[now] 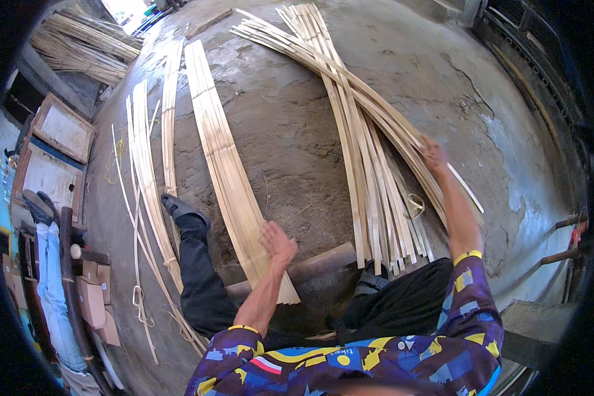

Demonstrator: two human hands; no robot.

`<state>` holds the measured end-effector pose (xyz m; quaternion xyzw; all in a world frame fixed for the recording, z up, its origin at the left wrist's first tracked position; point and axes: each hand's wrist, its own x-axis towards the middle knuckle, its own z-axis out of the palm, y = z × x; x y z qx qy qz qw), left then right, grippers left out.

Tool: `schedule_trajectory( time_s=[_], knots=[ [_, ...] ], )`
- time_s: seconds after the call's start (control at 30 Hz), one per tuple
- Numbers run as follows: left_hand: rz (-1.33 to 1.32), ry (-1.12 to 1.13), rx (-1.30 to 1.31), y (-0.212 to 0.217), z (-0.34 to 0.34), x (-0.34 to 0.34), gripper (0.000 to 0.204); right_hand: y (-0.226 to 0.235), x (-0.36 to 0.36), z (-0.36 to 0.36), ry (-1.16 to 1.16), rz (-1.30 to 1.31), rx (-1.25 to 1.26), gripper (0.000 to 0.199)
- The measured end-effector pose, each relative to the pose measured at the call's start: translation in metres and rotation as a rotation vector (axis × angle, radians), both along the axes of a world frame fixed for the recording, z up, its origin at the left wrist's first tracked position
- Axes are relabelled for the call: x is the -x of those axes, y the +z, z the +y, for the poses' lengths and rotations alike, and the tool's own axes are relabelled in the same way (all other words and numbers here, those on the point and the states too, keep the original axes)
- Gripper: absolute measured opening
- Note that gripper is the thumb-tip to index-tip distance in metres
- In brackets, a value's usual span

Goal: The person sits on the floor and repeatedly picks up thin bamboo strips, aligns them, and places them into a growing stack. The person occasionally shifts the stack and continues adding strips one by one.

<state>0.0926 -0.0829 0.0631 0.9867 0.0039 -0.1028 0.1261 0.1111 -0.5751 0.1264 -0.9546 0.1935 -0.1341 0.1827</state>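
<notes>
A flat row of pale bamboo strips (221,132) lies side by side on the floor in front of me, its near end between my legs. My left hand (278,243) is open at the right edge of this row, its fingers stretched out and slightly blurred. On the right, a bundle of bamboo strips (383,119) slants across a second pile of strips (373,218). My right hand (434,157) reaches to that slanting bundle with its fingers closed at the strips' edge. How many strips it grips is hidden.
A low log-like bar (317,264) lies across the floor before me. More strips (142,145) lie to the left, beyond my sandalled foot (186,211). Bundled strips (86,46) are stacked at the far left. Cardboard boxes (96,290) stand at the left.
</notes>
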Motion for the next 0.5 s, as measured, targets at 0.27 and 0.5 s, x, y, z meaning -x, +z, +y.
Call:
schedule_trajectory(
  time_s=[0.27,0.5],
  knots=[
    [-0.133,0.059,-0.141,-0.002,0.015,0.000,0.076,-0.016,0.095,-0.033,-0.344,0.175,0.039,0.043],
    [-0.637,0.168,0.819,0.061,-0.049,0.004,0.062,0.027,0.026,0.066,0.307,-0.052,-0.091,0.037]
  ],
)
